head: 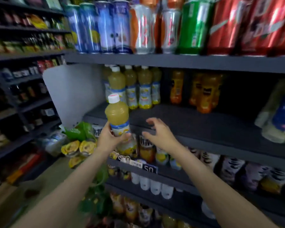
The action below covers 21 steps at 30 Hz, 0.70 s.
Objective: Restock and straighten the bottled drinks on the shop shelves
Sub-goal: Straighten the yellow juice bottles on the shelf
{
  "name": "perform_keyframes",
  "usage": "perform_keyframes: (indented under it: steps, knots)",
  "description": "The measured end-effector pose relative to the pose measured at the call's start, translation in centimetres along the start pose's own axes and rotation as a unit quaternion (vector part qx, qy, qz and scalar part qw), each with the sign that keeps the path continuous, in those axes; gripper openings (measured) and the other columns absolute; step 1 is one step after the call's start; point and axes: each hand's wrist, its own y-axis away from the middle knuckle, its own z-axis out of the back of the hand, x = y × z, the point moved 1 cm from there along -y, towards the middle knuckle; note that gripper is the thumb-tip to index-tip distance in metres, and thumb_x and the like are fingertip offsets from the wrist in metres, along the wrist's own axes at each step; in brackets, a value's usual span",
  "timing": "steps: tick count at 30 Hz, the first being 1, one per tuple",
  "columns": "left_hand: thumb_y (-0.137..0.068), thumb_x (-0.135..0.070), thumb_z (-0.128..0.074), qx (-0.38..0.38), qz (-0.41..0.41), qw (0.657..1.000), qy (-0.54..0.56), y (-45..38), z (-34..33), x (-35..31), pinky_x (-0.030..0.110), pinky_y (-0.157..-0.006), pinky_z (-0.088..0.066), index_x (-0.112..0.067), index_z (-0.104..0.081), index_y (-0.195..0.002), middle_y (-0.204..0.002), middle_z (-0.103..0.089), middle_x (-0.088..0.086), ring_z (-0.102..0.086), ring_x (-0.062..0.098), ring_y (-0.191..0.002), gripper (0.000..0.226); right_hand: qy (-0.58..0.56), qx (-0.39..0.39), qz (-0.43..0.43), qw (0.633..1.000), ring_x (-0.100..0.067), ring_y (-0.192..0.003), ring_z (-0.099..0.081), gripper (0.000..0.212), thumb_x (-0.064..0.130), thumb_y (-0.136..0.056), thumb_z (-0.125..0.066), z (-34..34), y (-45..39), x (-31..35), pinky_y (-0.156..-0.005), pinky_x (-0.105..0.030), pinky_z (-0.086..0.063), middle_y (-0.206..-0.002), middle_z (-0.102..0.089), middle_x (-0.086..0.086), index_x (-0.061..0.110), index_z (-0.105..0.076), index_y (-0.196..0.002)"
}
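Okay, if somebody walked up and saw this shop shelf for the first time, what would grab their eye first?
Probably the pale yellow juice bottle with a white cap, held upright by the left hand in front of the middle shelf, with the right hand open beside it. Next, the tall cans on the top shelf: blue at left, then silver-orange, green and red. Behind the held bottle stands a cluster of matching yellow bottles, with orange bottles to their right.

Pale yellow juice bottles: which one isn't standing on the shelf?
The white-capped juice bottle gripped low by the left hand, held before the shelf edge; the other yellow bottles stand grouped at the back.
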Motion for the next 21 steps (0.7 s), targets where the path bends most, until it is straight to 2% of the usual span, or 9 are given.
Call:
perform_keyframes:
  steps: [2,5,8,10,12,14,16,19,21]
  knots:
    - [-0.070,-0.005,-0.077,-0.011,-0.011,1.000,0.010,-3.5,2.5,0.1,0.011,-0.063,-0.050,-0.016,-0.049,-0.108,-0.091,-0.061,-0.009,-0.059,-0.005,-0.074,0.048,-0.029,0.037,-0.012,0.999,-0.020,-0.127,-0.041,0.060,0.026,-0.087,-0.064,-1.8,-3.6,2.4,-0.095,-0.026,-0.036,-0.139,-0.041,-0.004,0.015,-0.035,-0.139]
    - [-0.070,-0.009,-0.078,0.001,-0.017,1.000,0.010,-6.9,3.5,-0.2,0.027,-0.077,-0.051,-0.015,-0.051,-0.108,-0.100,-0.063,-0.001,-0.062,0.013,-0.089,0.047,-0.051,0.076,-0.004,0.996,-0.018,-0.128,-0.041,0.076,0.026,-0.080,-0.071,-3.9,-6.4,4.4,-0.093,-0.025,-0.037,-0.141,-0.041,-0.002,0.017,-0.028,-0.142]
    - [-0.068,-0.013,-0.080,0.044,-0.040,0.998,-0.016,-9.4,2.7,-0.8,0.028,-0.078,-0.050,-0.010,-0.054,-0.109,-0.105,-0.064,0.006,-0.061,0.019,-0.096,0.049,-0.075,-0.033,-0.020,0.996,-0.019,-0.110,-0.056,0.061,0.021,-0.075,-0.075,-5.2,-8.2,5.1,-0.083,-0.024,-0.047,-0.124,-0.057,-0.005,0.013,-0.044,-0.127]
    - [-0.070,-0.020,-0.079,0.089,-0.067,0.993,-0.042,-10.9,2.1,-1.6,0.028,-0.081,-0.047,-0.012,-0.055,-0.110,-0.108,-0.063,0.006,-0.060,0.019,-0.101,0.048,-0.106,-0.108,-0.042,0.988,-0.014,-0.094,-0.059,0.047,0.017,-0.077,-0.074,-5.3,-8.9,4.7,-0.070,-0.016,-0.047,-0.116,-0.060,-0.006,0.014,-0.047,-0.115]
    - [-0.073,-0.037,-0.075,0.122,-0.100,0.984,-0.076,-12.7,1.9,-1.7,0.031,-0.094,-0.043,-0.023,-0.053,-0.117,-0.121,-0.053,0.003,-0.051,0.019,-0.116,0.052,-0.116,-0.162,-0.057,0.978,-0.013,-0.090,-0.059,0.045,0.015,-0.080,-0.072,-5.2,-9.5,3.9,-0.067,-0.015,-0.042,-0.115,-0.060,-0.004,0.014,-0.046,-0.117]
    - [-0.081,-0.047,-0.063,0.076,-0.104,0.973,-0.190,-14.1,2.4,-0.9,0.039,-0.110,-0.027,-0.032,-0.050,-0.126,-0.139,-0.033,0.006,-0.031,0.028,-0.132,0.049,-0.109,-0.194,-0.085,0.971,-0.011,-0.090,-0.059,0.048,0.017,-0.081,-0.072,-4.8,-10.4,3.2,-0.067,-0.013,-0.039,-0.112,-0.060,-0.003,0.011,-0.045,-0.121]
    - [-0.090,-0.035,-0.054,0.025,-0.095,0.957,-0.273,-14.7,2.8,0.7,0.040,-0.111,-0.016,-0.033,-0.047,-0.131,-0.150,-0.013,0.012,-0.015,0.038,-0.138,0.042,-0.101,-0.195,-0.127,0.967,-0.011,-0.087,-0.061,0.049,0.018,-0.081,-0.071,-4.6,-11.8,2.7,-0.069,-0.015,-0.040,-0.113,-0.061,-0.005,0.008,-0.044,-0.122]
    - [-0.093,-0.027,-0.052,0.098,-0.163,0.929,-0.316,-14.9,1.5,3.6,0.045,-0.113,-0.014,-0.036,-0.037,-0.138,-0.154,0.009,0.016,0.004,0.039,-0.142,0.049,-0.054,-0.190,-0.160,0.967,-0.020,-0.094,-0.066,0.051,0.020,-0.083,-0.069,-4.9,-14.4,2.3,-0.080,-0.028,-0.047,-0.121,-0.059,-0.009,0.007,-0.041,-0.123]
    - [-0.093,-0.021,-0.052,0.104,-0.188,0.928,-0.306,-15.2,1.0,4.5,0.048,-0.114,-0.017,-0.035,-0.037,-0.138,-0.154,0.011,0.016,0.005,0.033,-0.143,0.051,-0.054,-0.193,-0.163,0.966,-0.022,-0.096,-0.066,0.053,0.019,-0.083,-0.069,-5.4,-15.5,2.2,-0.085,-0.035,-0.049,-0.123,-0.058,-0.010,0.006,-0.039,-0.124]
